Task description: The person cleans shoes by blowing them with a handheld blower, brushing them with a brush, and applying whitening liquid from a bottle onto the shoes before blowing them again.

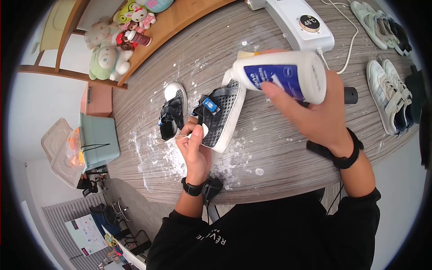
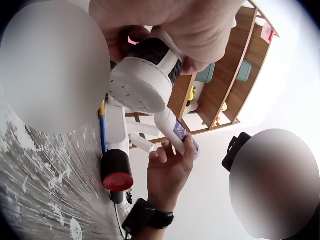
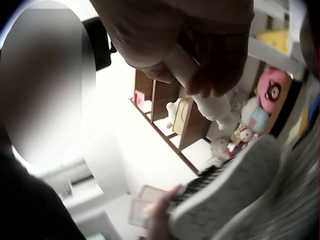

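Note:
My right hand (image 1: 310, 108) grips a white bottle with a blue label (image 1: 288, 76), tipped sideways, its nozzle at the toe of a dark perforated shoe (image 1: 225, 105). The left hand (image 1: 194, 150) holds that shoe at its heel end, raised and tilted, with the thumb over a white tag on a string. In the left wrist view the bottle (image 2: 176, 131) meets the edge of the white sole (image 2: 140, 85). The right wrist view shows the nozzle end (image 3: 217, 112) above the shoe's sole (image 3: 230, 195). The matching shoe (image 1: 173, 110) lies on the table to the left.
White smears mark the wooden table (image 1: 270, 148). A white device with a 48°C display (image 1: 299, 24) and its cable stand at the back. Other shoes (image 1: 387, 94) sit at the right; plush toys (image 1: 108, 60) on a shelf and a teal bin (image 1: 100, 139) are at the left.

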The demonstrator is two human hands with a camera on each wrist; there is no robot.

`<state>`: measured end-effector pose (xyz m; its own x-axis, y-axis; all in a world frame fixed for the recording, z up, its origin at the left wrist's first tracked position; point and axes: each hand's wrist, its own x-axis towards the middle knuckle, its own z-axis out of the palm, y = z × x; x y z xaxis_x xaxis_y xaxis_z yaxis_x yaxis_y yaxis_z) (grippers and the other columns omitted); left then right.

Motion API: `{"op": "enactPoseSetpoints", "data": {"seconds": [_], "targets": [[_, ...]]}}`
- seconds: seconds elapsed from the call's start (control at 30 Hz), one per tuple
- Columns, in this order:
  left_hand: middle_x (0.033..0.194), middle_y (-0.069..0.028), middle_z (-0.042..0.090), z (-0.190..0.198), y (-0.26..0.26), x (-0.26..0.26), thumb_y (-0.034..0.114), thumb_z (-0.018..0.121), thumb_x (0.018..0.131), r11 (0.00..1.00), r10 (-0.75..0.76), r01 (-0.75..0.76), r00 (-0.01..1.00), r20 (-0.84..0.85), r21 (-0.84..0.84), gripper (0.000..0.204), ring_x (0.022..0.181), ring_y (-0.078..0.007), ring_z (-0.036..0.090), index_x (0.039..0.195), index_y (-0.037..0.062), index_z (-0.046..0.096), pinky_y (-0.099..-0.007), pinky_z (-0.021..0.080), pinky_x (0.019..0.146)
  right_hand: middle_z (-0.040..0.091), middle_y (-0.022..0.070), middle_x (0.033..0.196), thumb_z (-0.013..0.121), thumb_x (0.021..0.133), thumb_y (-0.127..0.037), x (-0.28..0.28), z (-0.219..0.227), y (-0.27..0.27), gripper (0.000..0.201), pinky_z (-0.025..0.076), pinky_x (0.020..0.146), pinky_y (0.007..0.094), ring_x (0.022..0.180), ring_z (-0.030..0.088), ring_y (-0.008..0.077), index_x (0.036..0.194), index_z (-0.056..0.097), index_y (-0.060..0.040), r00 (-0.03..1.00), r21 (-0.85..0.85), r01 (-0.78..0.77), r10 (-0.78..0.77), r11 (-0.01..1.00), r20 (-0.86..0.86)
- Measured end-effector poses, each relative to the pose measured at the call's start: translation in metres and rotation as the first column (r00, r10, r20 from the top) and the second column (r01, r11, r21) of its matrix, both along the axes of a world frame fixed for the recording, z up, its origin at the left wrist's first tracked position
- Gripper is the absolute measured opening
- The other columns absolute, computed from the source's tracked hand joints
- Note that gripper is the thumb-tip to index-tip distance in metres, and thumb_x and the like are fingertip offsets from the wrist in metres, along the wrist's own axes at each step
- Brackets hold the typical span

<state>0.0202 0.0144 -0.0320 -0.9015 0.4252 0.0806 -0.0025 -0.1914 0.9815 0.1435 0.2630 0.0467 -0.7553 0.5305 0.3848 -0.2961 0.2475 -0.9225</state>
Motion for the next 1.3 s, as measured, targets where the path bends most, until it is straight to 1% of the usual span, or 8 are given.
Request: {"op": "enactPoseSetpoints", "data": {"seconds": [0.17,0.3,0.43,0.5,0.6,0.93,1.13,1.3], "targets": [[0.113,-0.0051,0.060,0.000,-0.001,-0.002,0.032,0.072,0.092,1.000,-0.029,0.029,1.000,-0.010,-0.001,0.030,0.104,-0.0170,0.058,0.089,0.0041,0.061,-0.0348,0.047,0.098,0.068,0.0018,0.072,0.083,0.086,-0.019,-0.003,-0.004,0.008,0.025,0.044,0.053,0.0221,0.062,0.058,0.0042,0.096,0.071,0.0009,0.994,-0.182,-0.063,0.079,0.981,0.080],[0.107,-0.0038,0.057,0.001,-0.001,-0.001,0.033,0.071,0.092,0.999,-0.028,0.028,0.999,-0.025,-0.015,0.032,0.101,-0.0161,0.057,0.085,0.0050,0.058,-0.0333,0.047,0.096,0.069,0.0016,0.075,0.083,0.086,-0.018,-0.001,-0.007,0.007,0.026,0.043,0.053,0.0218,0.063,0.059,0.0043,0.097,0.071,0.0016,0.996,-0.009,-0.049,0.049,0.999,0.078],[0.106,-0.0032,0.057,0.005,0.000,0.001,0.032,0.070,0.091,0.999,-0.048,0.047,0.997,-0.057,-0.026,0.031,0.100,-0.0157,0.056,0.083,0.0057,0.056,-0.0327,0.047,0.095,0.069,0.0024,0.074,0.083,0.086,-0.018,0.001,-0.002,0.006,0.025,0.043,0.052,0.0219,0.062,0.058,0.0042,0.097,0.072,0.0010,1.000,-0.149,-0.019,0.022,0.989,0.022],[0.103,-0.0027,0.055,0.006,0.000,0.002,0.031,0.070,0.090,0.999,-0.036,0.035,0.997,-0.062,-0.013,0.029,0.098,-0.0153,0.056,0.083,0.0063,0.055,-0.0319,0.047,0.095,0.074,0.0082,0.084,0.078,0.089,-0.013,0.001,-0.003,0.009,0.037,0.051,0.059,0.0219,0.066,0.065,0.0058,0.119,0.069,0.0066,0.996,-0.118,0.014,-0.024,0.993,-0.085],[0.103,-0.0025,0.055,0.001,-0.002,0.000,0.029,0.070,0.088,1.000,0.000,0.001,0.996,-0.088,0.010,0.027,0.097,-0.0152,0.056,0.082,0.0069,0.055,-0.0318,0.047,0.094,0.068,0.0028,0.070,0.082,0.085,-0.019,-0.003,-0.013,0.008,0.026,0.043,0.051,0.0231,0.059,0.058,0.0046,0.096,0.071,0.0018,0.999,0.064,-0.048,0.048,0.997,0.002],[0.104,-0.0018,0.054,0.002,0.000,0.002,0.030,0.069,0.086,0.999,0.032,-0.031,0.998,-0.050,0.020,0.029,0.094,-0.0144,0.056,0.080,0.0076,0.052,-0.0312,0.047,0.091,0.069,0.0044,0.070,0.081,0.084,-0.017,-0.006,-0.013,0.003,0.025,0.044,0.049,0.0236,0.053,0.059,0.0086,0.097,0.071,0.0017,0.981,0.075,0.055,-0.039,0.996,-0.191],[0.097,-0.0028,0.051,0.011,0.011,0.003,0.015,0.077,0.082,0.999,0.031,-0.033,0.995,-0.100,-0.014,0.024,0.091,-0.0141,0.047,0.078,0.0052,0.056,-0.0287,0.035,0.089,0.068,0.0064,0.068,0.081,0.084,-0.021,-0.007,-0.018,0.007,0.030,0.049,0.051,0.0265,0.052,0.061,0.0148,0.100,0.071,0.0018,0.996,0.220,-0.086,0.078,0.972,0.047],[0.109,-0.0034,0.052,0.012,0.012,0.005,-0.003,0.074,0.081,0.990,-0.061,0.043,0.988,-0.141,-0.131,0.029,0.100,-0.0119,0.050,0.104,0.0040,0.058,-0.0269,0.040,0.089,0.069,0.0079,0.070,0.080,0.084,-0.021,-0.008,-0.016,0.005,0.030,0.050,0.052,0.0259,0.054,0.065,0.0154,0.101,0.070,0.0018,0.997,0.133,-0.028,0.019,0.991,0.073]]}}
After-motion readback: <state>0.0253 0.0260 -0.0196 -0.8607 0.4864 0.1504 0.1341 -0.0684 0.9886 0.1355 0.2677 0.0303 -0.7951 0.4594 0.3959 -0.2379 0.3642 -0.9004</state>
